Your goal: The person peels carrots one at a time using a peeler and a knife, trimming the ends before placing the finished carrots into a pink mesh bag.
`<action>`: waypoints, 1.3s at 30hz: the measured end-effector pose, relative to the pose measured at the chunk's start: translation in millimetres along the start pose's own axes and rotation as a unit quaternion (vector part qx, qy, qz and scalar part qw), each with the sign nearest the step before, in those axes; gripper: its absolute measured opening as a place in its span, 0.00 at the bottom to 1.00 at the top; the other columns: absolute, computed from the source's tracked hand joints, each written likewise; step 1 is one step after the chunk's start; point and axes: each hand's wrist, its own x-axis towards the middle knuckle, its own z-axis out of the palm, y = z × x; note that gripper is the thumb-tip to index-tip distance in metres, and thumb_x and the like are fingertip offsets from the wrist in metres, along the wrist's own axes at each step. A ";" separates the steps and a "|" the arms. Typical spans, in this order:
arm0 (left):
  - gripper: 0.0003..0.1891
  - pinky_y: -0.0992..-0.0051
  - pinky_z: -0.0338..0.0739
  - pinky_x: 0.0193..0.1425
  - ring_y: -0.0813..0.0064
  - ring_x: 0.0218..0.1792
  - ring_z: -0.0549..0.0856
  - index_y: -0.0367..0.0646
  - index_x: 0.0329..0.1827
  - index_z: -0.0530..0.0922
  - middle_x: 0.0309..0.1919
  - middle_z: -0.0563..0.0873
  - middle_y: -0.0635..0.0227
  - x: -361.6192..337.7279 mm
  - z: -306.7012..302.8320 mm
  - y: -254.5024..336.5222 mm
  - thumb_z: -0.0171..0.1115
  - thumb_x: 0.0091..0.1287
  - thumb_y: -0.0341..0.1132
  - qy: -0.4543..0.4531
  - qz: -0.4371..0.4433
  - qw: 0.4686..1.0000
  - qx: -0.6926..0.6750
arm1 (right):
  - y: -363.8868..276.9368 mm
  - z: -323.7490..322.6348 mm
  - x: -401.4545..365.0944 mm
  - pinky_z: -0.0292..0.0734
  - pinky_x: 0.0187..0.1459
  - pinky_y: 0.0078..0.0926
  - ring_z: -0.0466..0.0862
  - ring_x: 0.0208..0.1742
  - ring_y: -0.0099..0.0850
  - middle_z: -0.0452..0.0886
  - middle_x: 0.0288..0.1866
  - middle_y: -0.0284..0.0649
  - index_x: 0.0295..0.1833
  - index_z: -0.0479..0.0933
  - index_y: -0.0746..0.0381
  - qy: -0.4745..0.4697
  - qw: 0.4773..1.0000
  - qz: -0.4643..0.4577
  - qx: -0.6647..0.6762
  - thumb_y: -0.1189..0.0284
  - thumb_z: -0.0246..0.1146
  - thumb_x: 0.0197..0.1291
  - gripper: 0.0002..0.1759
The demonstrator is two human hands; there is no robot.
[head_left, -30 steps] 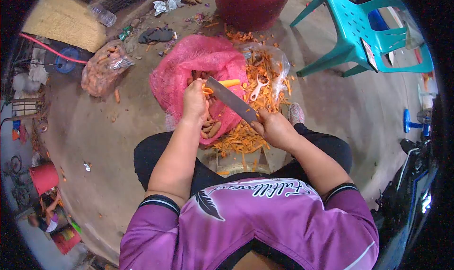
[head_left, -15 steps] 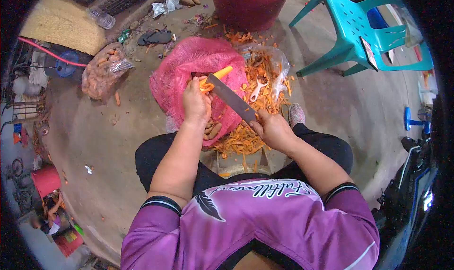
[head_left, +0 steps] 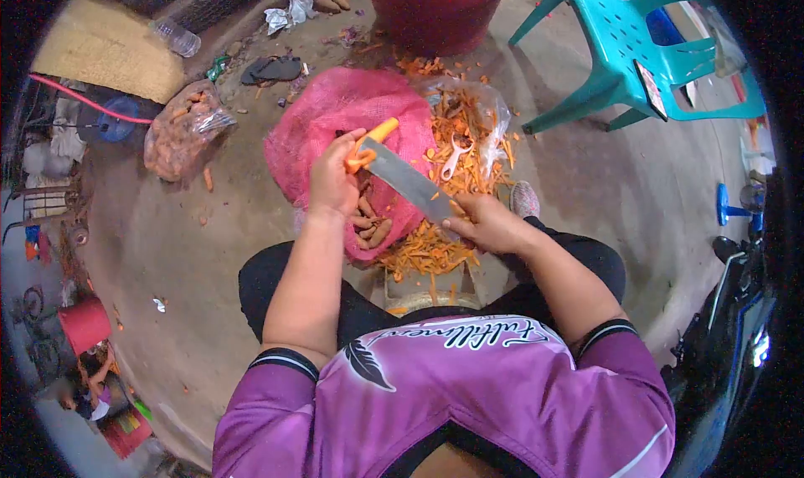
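Observation:
In my left hand (head_left: 337, 175) is an orange root piece (head_left: 381, 132), held above a pink mesh sack (head_left: 314, 110). My right hand (head_left: 486, 223) grips the handle end of a wide-bladed knife (head_left: 406, 179), whose far end touches or nearly touches the root by my left fingers. Several brown unpeeled roots (head_left: 377, 231) show in the sack's opening. Orange peelings (head_left: 431, 252) lie beside and below the sack. On the peelings at the right rests a white peeler (head_left: 455, 157), next to a clear plastic bag (head_left: 496, 122).
A teal plastic chair (head_left: 615, 55) stands at the upper right, and a large dark red tub (head_left: 437, 13) at the top. Left of the sack are a bag of roots (head_left: 182, 139) and dark slippers (head_left: 272, 69). Another person (head_left: 99, 390) is at the far lower left.
The knife has turned so its flat side shows lighter. My left hand has shifted slightly left with the root, and its fingers have opened a little around it.

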 end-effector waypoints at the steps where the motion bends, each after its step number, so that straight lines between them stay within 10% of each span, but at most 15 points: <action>1: 0.15 0.75 0.74 0.39 0.73 0.34 0.80 0.33 0.44 0.73 0.34 0.80 0.63 -1.3 -6.0 10.8 0.46 0.60 0.34 -0.027 -0.077 0.997 0.010 | 5.6 -4.6 -0.8 0.71 0.28 0.33 0.77 0.24 0.38 0.76 0.23 0.45 0.40 0.72 0.65 0.021 0.997 -0.033 -0.062 0.64 0.56 0.54 0.15; 4: 0.16 0.75 0.75 0.36 0.74 0.33 0.80 0.35 0.42 0.75 0.32 0.80 0.64 -6.0 -4.2 21.0 0.47 0.61 0.39 -0.040 -0.207 0.976 0.059 | -1.2 -10.4 -4.3 0.72 0.33 0.39 0.78 0.30 0.47 0.77 0.26 0.49 0.36 0.73 0.64 0.039 0.983 -0.043 -0.176 0.62 0.58 0.51 0.15; 26: 0.08 0.70 0.77 0.27 0.74 0.27 0.78 0.41 0.36 0.71 0.27 0.77 0.67 -2.2 -2.3 10.2 0.49 0.59 0.36 -0.064 -0.137 0.988 -0.014 | -11.6 6.3 -15.7 0.72 0.31 0.44 0.77 0.28 0.49 0.76 0.24 0.52 0.33 0.69 0.64 0.136 0.964 0.025 -0.226 0.63 0.55 0.54 0.13; 39: 0.19 0.84 0.66 0.24 0.85 0.22 0.70 0.41 0.36 0.71 0.24 0.72 0.74 3.6 10.5 -16.1 0.41 0.66 0.49 0.046 0.059 0.992 0.105 | -4.5 18.0 -8.1 0.72 0.32 0.41 0.77 0.30 0.51 0.75 0.25 0.56 0.36 0.70 0.68 0.050 0.998 -0.003 -0.049 0.64 0.57 0.52 0.16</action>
